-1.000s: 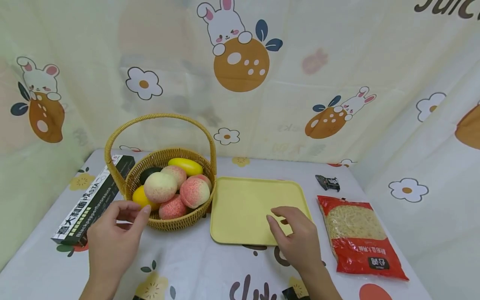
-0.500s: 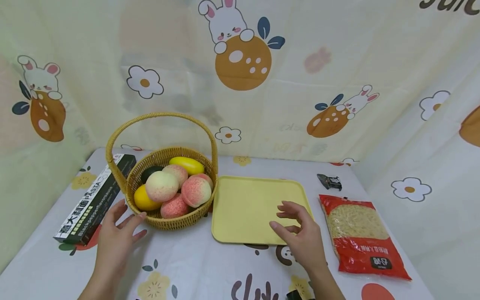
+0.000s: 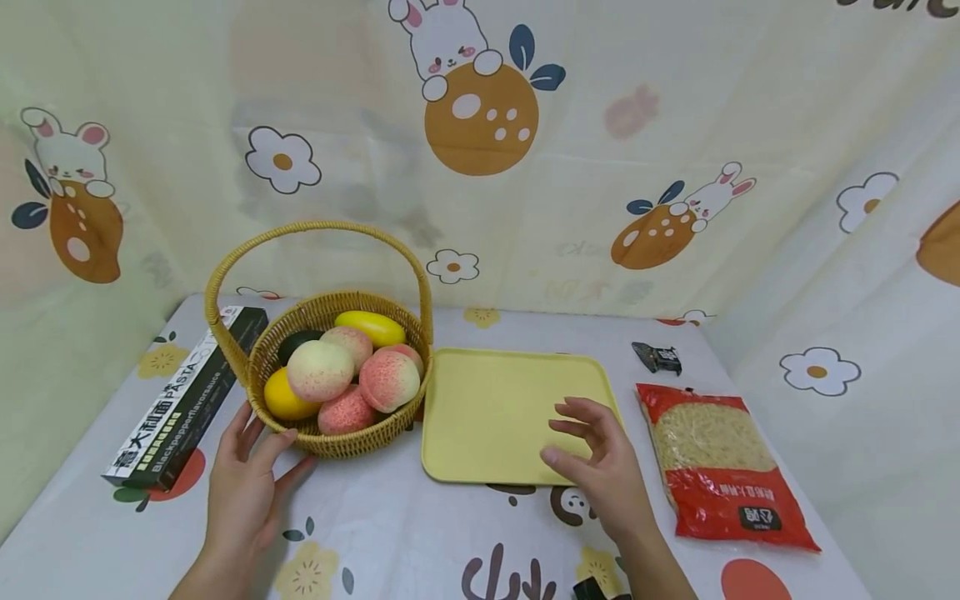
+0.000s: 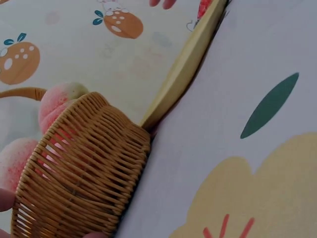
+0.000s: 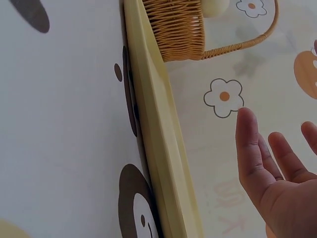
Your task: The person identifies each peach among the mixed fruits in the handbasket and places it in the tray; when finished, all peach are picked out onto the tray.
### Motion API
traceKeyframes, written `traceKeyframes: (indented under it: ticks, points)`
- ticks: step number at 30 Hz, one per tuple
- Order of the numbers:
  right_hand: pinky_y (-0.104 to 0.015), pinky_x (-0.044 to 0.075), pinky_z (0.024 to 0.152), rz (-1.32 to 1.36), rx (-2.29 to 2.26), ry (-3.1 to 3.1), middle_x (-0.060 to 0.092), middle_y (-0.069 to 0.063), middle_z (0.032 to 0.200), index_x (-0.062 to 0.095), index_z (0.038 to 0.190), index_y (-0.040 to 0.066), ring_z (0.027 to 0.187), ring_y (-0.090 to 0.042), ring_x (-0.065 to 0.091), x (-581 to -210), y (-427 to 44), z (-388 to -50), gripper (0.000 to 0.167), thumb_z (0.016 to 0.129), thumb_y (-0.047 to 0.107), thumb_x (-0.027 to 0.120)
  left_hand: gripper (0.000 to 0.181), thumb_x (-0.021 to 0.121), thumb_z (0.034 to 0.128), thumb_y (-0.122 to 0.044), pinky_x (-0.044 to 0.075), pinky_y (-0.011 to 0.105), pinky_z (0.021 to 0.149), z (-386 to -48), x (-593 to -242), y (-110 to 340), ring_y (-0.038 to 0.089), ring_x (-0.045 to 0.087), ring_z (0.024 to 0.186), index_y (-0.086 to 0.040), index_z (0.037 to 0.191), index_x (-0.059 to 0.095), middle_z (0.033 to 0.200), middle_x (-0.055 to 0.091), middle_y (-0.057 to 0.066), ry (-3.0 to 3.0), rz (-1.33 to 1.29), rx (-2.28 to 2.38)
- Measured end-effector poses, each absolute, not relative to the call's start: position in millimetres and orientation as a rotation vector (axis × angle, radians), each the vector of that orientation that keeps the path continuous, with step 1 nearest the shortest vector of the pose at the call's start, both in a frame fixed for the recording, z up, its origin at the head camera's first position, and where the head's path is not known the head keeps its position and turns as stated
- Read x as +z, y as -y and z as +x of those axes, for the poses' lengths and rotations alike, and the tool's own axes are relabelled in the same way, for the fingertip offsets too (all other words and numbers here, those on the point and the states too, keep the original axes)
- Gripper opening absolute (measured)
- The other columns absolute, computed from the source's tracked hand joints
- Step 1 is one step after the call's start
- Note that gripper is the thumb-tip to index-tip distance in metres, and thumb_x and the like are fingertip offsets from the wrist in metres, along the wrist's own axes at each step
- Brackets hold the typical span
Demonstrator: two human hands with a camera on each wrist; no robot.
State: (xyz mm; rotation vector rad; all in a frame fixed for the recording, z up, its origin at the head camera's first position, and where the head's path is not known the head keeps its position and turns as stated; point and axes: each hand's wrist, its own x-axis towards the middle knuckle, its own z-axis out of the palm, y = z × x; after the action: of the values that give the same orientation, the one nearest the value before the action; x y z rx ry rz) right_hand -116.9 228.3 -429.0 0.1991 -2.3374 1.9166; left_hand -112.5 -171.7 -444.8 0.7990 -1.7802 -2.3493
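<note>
A wicker basket (image 3: 337, 446) with a tall handle stands at the left of the table, filled with several peaches (image 3: 321, 371), a yellow mango-like fruit (image 3: 371, 327), a round yellow fruit (image 3: 287, 397) and a dark fruit (image 3: 298, 343). My left hand (image 3: 243, 492) touches the basket's front left side with spread fingers; in the left wrist view its fingertips lie against the wicker (image 4: 84, 168). A flat yellow tray (image 3: 510, 417) is right of the basket. Over its right front edge hovers my right hand (image 3: 607, 475), fingers relaxed and holding nothing, seen likewise in the right wrist view (image 5: 282, 183).
A black-and-white pasta box (image 3: 180, 400) lies left of the basket. On the right are a red bag of pasta (image 3: 723, 471) and a small black packet (image 3: 657, 358). A patterned curtain (image 3: 360, 150) hangs behind the table.
My left hand has opened its fingers and moved right and slightly down, up against the basket. My right hand has shifted a little, its fingers spreading wider. The basket and tray stay in place.
</note>
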Motion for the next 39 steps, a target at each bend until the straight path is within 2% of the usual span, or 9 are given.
traceKeyframes:
  ticks: [8, 17, 22, 26, 29, 34, 37, 39]
  points:
    - [-0.030, 0.065, 0.091, 0.251, 1.964, 2.335, 0.057, -0.003, 0.143, 0.050, 0.147, 0.008, 0.128, -0.021, 0.060, -427.9, -225.1, -116.9, 0.067, 0.088, -0.002, 0.080, 0.082, 0.055, 0.1059, -0.012, 0.061, 0.051, 0.095, -113.8, -446.3, 169.5, 0.035, 0.035, 0.153, -0.044, 0.169, 0.014, 0.179, 0.015, 0.000, 1.735, 0.810, -2.364]
    - [-0.035, 0.066, 0.093, 0.436, 1.834, 2.548, 0.049, -0.001, 0.155, 0.051, 0.149, 0.025, 0.139, -0.032, 0.054, -397.9, -194.2, -140.3, 0.077, 0.084, 0.019, 0.090, 0.081, 0.055, 0.1054, -0.013, 0.058, 0.055, 0.098, -113.6, -448.1, 167.2, 0.036, 0.033, 0.156, -0.042, 0.169, 0.014, 0.179, 0.012, 0.002, 1.726, 0.860, -2.366]
    - [-0.041, 0.064, 0.096, 0.538, 1.732, 2.648, 0.049, 0.002, 0.157, 0.052, 0.150, 0.032, 0.142, -0.028, 0.053, -381.1, -162.1, -159.3, 0.083, 0.079, 0.030, 0.094, 0.083, 0.056, 0.1055, -0.013, 0.058, 0.057, 0.100, -113.3, -446.6, 166.4, 0.036, 0.034, 0.155, -0.045, 0.168, 0.013, 0.180, 0.011, 0.001, 1.699, 0.860, -2.387]
    - [-0.046, 0.062, 0.100, 0.632, 1.654, 2.683, 0.051, 0.006, 0.154, 0.054, 0.149, 0.029, 0.139, -0.024, 0.053, -374.9, -136.8, -172.7, 0.082, 0.077, 0.030, 0.095, 0.088, 0.058, 0.1041, -0.008, 0.059, 0.056, 0.099, -112.9, -445.6, 165.6, 0.035, 0.034, 0.154, -0.048, 0.168, 0.011, 0.180, 0.010, 0.000, 1.692, 0.834, -2.397]
    - [-0.046, 0.061, 0.101, 0.726, 1.595, 2.684, 0.054, 0.003, 0.152, 0.055, 0.149, 0.022, 0.134, -0.025, 0.055, -373.3, -121.0, -181.1, 0.081, 0.078, 0.027, 0.094, 0.090, 0.059, 0.1035, -0.006, 0.059, 0.056, 0.098, -112.9, -445.2, 164.9, 0.034, 0.035, 0.154, -0.049, 0.167, 0.012, 0.180, 0.010, -0.001, 1.688, 0.823, -2.392]
    - [-0.041, 0.063, 0.094, 0.871, 1.518, 2.685, 0.057, -0.006, 0.148, 0.060, 0.145, 0.017, 0.130, -0.029, 0.057, -371.9, -98.6, -191.4, 0.074, 0.079, 0.025, 0.093, 0.090, 0.058, 0.1027, -0.004, 0.060, 0.054, 0.098, -113.3, -444.7, 163.8, 0.033, 0.037, 0.152, -0.050, 0.166, 0.014, 0.179, 0.011, 0.000, 1.693, 0.834, -2.377]
    - [-0.042, 0.066, 0.088, 0.925, 1.472, 2.680, 0.060, -0.007, 0.142, 0.064, 0.140, 0.016, 0.127, -0.026, 0.058, -372.7, -85.8, -196.7, 0.068, 0.079, 0.025, 0.093, 0.091, 0.059, 0.1024, -0.004, 0.060, 0.054, 0.098, -113.5, -446.0, 163.8, 0.034, 0.037, 0.152, -0.051, 0.166, 0.014, 0.179, 0.011, 0.000, 1.698, 0.839, -2.372]
    - [-0.043, 0.065, 0.090, 0.942, 1.423, 2.682, 0.062, -0.006, 0.140, 0.066, 0.138, 0.017, 0.124, -0.022, 0.058, -373.9, -78.8, -199.6, 0.067, 0.078, 0.026, 0.093, 0.091, 0.059, 0.1025, -0.004, 0.059, 0.055, 0.098, -113.8, -446.8, 163.6, 0.034, 0.037, 0.152, -0.052, 0.166, 0.014, 0.179, 0.010, 0.000, 1.699, 0.838, -2.372]
